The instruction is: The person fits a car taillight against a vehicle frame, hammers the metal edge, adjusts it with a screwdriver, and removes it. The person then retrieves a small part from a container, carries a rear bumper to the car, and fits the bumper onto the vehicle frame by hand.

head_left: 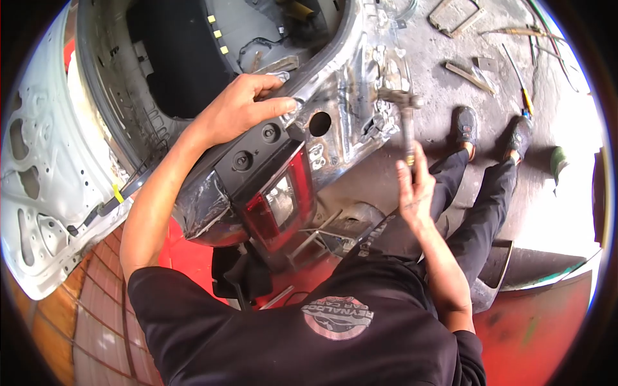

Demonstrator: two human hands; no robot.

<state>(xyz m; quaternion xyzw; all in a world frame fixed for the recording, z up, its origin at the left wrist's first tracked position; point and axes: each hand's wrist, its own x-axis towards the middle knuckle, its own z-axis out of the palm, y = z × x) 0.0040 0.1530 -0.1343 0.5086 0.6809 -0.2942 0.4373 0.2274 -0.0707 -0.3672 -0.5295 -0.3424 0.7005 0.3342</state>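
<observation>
My right hand (415, 193) holds a hammer (407, 125) by its lower handle, with some fingers extended along it. The hammer's head is raised beside the bare metal rear panel (335, 106) of a car body, apart from it as far as I can see. My left hand (248, 106) rests over the edge of the car's rear opening, thumb and index finger spread; its other fingers are partly hidden. Just below that hand sits a red and clear tail light (281, 196) with a black mounting strip (248, 151). A round hole shows in the metal panel.
An open white door or lid panel (55, 167) stands at the left. On the concrete floor lie a screwdriver (518, 80), a metal strip (470, 77) and a rectangular frame (457, 16). A red painted panel (534, 328) is at the lower right, near my legs.
</observation>
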